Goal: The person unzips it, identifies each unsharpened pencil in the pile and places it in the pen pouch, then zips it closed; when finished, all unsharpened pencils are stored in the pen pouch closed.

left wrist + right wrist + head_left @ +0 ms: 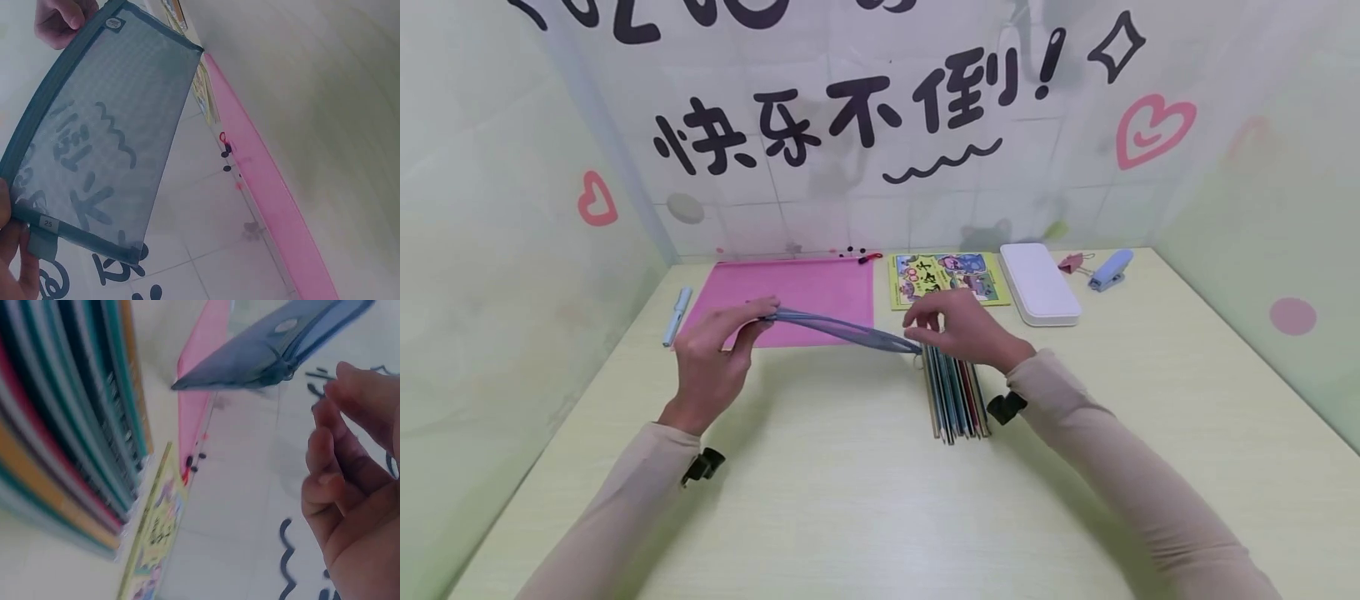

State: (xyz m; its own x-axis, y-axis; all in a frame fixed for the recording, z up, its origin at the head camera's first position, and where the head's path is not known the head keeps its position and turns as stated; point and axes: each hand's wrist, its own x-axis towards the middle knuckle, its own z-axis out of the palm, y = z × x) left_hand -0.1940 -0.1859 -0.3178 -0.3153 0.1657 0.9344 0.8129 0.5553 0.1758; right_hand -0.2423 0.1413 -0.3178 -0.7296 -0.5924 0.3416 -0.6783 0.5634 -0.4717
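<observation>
A blue-grey mesh zipper pouch is held up off the table, nearly edge-on in the head view. My left hand pinches its left end between thumb and fingers, beside a small tab. At the pouch's other end is my right hand, fingers loosely bent; in the right wrist view this hand is apart from the pouch and holds nothing. Below the right hand, a row of colored pencils lies side by side on the table, their far ends partly hidden by that hand.
Behind the hands lie a pink sheet or folder, a yellow illustrated booklet and a white case. A light blue pen lies far left. A pink binder clip and a blue stapler are at the back right.
</observation>
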